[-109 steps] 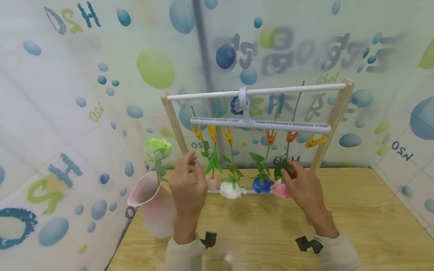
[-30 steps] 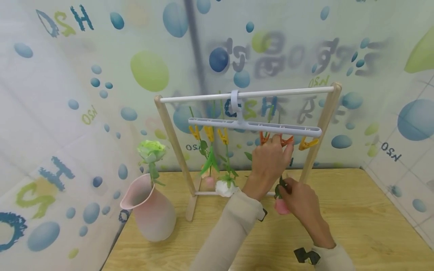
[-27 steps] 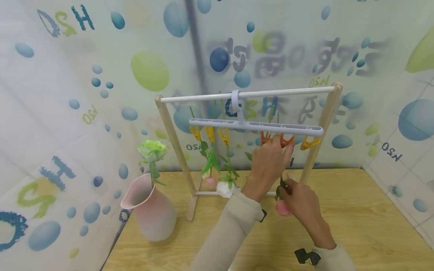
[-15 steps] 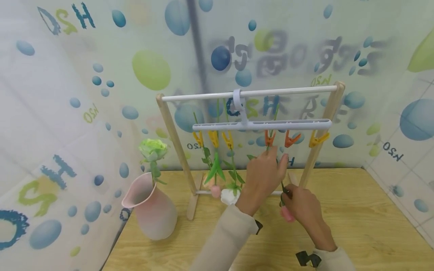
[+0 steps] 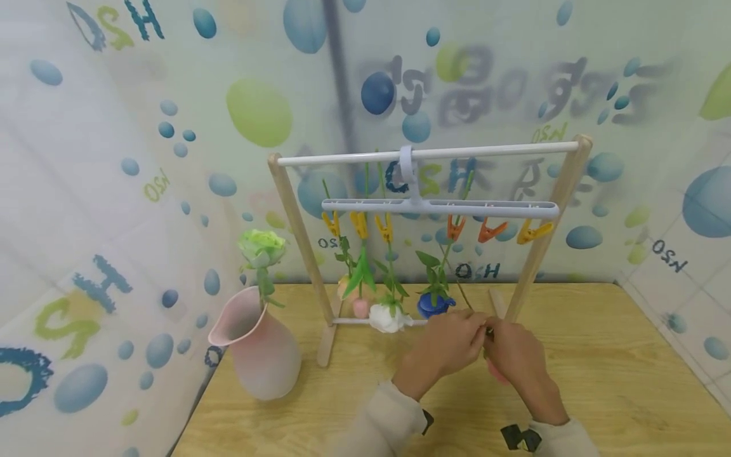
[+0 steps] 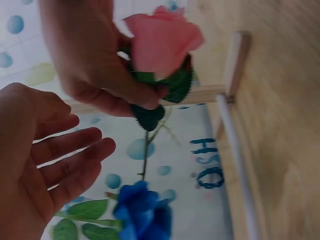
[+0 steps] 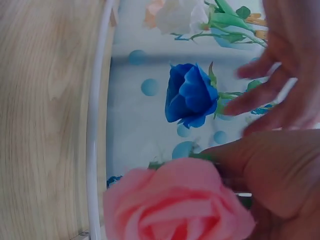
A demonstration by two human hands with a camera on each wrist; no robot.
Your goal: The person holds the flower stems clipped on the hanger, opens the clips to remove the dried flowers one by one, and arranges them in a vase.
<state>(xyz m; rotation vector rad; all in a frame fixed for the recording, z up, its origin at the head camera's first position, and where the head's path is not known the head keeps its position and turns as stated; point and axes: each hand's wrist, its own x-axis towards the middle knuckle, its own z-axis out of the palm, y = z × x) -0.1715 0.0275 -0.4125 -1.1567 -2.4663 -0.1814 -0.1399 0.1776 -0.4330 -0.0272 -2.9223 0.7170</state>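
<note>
**A:** What takes up the most room?

**B:** The wooden table [image 5: 599,381], and on it the drying rack [image 5: 288,216] with wooden posts and a white top rail. A white clip hanger [image 5: 440,207] hangs from that rail, with yellow pegs on its left half and orange ones toward the right.

**A:** And beside the rack?

**B:** A pink vase [image 5: 259,346] stands left of it, near the wall, with a green flower [image 5: 261,247] in it.

**A:** What hangs from the pegs?

**B:** Flowers, heads down. A white flower [image 5: 387,317] and a blue rose [image 5: 431,304] hang low by the rack's bottom rail. The orange peg [image 5: 491,230] next to the blue rose's peg grips nothing.

**A:** The hands?

**B:** Both meet just in front of the rack, right of centre. The right hand [image 5: 516,358] pinches the pink rose [image 6: 162,40] just behind its bloom, fingers curled round the green leaves. The rose is off the hanger, low over the table, close in front of the bottom rail, with the blue rose just behind it.

**A:** And the left hand?

**B:** The left hand [image 5: 451,346] is close against the right. In its wrist view the fingers [image 6: 75,150] are spread loosely and hold nothing.
</note>
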